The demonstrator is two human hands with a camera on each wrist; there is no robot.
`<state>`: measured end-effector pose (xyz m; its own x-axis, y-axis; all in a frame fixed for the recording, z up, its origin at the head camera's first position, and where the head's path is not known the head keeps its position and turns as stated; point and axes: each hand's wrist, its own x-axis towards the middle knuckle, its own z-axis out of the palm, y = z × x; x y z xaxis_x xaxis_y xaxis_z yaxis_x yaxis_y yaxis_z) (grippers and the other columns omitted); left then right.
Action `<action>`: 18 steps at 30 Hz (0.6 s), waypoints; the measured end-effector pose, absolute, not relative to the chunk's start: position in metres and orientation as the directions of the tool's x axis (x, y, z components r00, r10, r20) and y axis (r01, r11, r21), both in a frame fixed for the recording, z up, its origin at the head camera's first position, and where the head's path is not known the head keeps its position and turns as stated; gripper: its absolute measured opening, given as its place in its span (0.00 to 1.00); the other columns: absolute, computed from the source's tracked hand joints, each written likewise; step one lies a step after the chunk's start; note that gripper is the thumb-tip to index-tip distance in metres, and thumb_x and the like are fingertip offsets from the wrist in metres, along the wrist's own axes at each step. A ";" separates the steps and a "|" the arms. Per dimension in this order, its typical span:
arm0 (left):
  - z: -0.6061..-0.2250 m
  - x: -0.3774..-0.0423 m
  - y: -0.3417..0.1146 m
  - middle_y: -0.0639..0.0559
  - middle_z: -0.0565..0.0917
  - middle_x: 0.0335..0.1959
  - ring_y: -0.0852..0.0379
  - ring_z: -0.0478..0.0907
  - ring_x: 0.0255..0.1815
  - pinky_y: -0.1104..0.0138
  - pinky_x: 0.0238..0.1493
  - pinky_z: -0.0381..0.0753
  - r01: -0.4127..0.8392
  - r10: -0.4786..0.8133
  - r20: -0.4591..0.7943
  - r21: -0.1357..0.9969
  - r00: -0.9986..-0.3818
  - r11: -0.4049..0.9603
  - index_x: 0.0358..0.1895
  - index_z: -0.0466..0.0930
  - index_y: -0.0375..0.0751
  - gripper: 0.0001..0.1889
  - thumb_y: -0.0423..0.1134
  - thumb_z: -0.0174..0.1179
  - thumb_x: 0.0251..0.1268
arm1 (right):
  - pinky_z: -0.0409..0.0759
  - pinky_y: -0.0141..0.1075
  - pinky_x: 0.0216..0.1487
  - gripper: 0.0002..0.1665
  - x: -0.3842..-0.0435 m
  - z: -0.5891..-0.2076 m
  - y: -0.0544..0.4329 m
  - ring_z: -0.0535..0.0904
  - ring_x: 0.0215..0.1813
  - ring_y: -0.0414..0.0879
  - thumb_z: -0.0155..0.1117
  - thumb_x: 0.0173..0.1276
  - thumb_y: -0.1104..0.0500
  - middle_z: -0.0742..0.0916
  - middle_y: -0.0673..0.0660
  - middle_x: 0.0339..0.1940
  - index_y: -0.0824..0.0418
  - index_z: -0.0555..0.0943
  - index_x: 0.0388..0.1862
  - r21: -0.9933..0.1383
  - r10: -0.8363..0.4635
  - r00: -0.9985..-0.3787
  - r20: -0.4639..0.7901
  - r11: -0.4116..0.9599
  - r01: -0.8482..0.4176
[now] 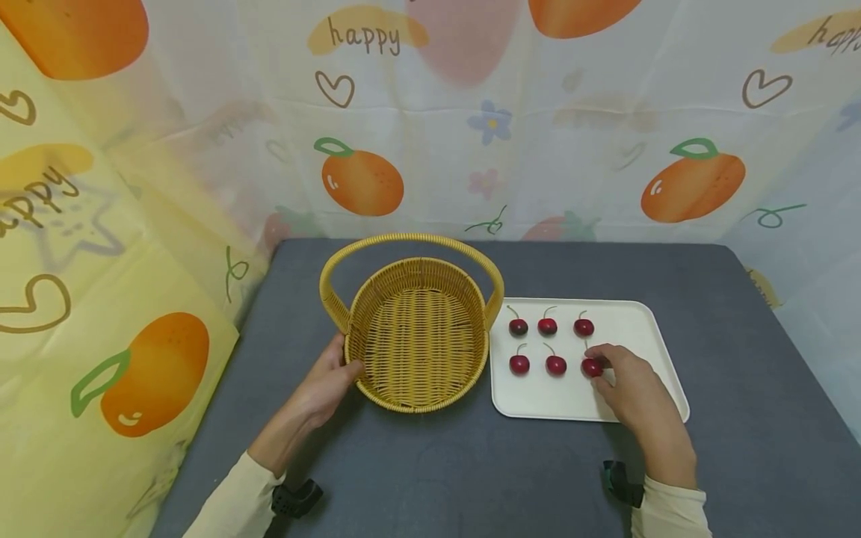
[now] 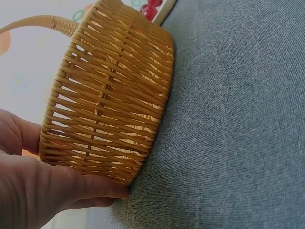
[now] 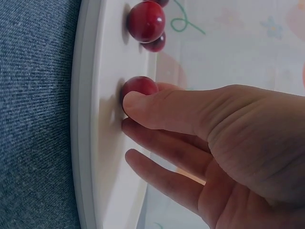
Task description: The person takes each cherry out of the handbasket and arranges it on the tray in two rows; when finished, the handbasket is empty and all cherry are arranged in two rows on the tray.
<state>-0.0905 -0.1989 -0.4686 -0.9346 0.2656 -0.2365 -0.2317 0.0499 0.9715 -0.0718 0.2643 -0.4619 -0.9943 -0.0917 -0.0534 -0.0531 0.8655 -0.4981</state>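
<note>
A round yellow wicker basket (image 1: pixel 420 336) with a tall arched handle stands on the table, its inside bare. My left hand (image 1: pixel 331 381) grips its left side, thumb over the rim and fingers along the outer wall; the left wrist view shows the woven wall (image 2: pixel 107 95) close up. To the right, a white rectangular tray (image 1: pixel 632 321) bears several dark red cherries with stems, in two rows. My right hand (image 1: pixel 635 388) pinches the front-row right cherry (image 1: pixel 591 367) between thumb and forefinger. In the right wrist view this cherry (image 3: pixel 139 86) appears still against the tray, partly behind the thumb.
The grey cloth-covered table (image 1: pixel 430 471) extends in front of the basket and tray. A printed curtain (image 1: pixel 430 134) with oranges and hearts hangs behind the table, and a yellowish one on the left. The basket's right side stands close to the tray's left edge.
</note>
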 end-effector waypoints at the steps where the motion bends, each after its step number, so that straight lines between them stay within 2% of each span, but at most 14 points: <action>1: -0.469 -0.090 -0.199 0.28 0.62 0.74 0.35 0.64 0.72 0.58 0.63 0.76 -0.232 0.267 -0.237 0.972 -0.934 0.050 0.81 0.43 0.32 0.35 0.21 0.42 0.75 | 0.76 0.63 0.64 0.23 -0.072 -0.462 0.264 0.81 0.59 0.66 0.71 0.67 0.70 0.86 0.71 0.56 0.71 0.81 0.60 -0.496 -0.092 -0.994 -0.056 0.866 -0.052; 18: -0.469 -0.090 -0.198 0.28 0.62 0.75 0.37 0.64 0.73 0.57 0.65 0.74 -0.234 0.254 -0.242 0.970 -0.936 0.065 0.82 0.43 0.32 0.35 0.22 0.43 0.75 | 0.74 0.64 0.65 0.25 -0.073 -0.462 0.269 0.79 0.61 0.68 0.70 0.67 0.70 0.85 0.73 0.57 0.72 0.80 0.63 -0.503 -0.098 -0.993 -0.069 0.863 -0.051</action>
<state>-0.0898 -0.1984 -0.4686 -0.9364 0.2537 -0.2425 -0.2337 0.0647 0.9702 -0.0729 0.2687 -0.4620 -0.9928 -0.0982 -0.0686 -0.0506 0.8629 -0.5029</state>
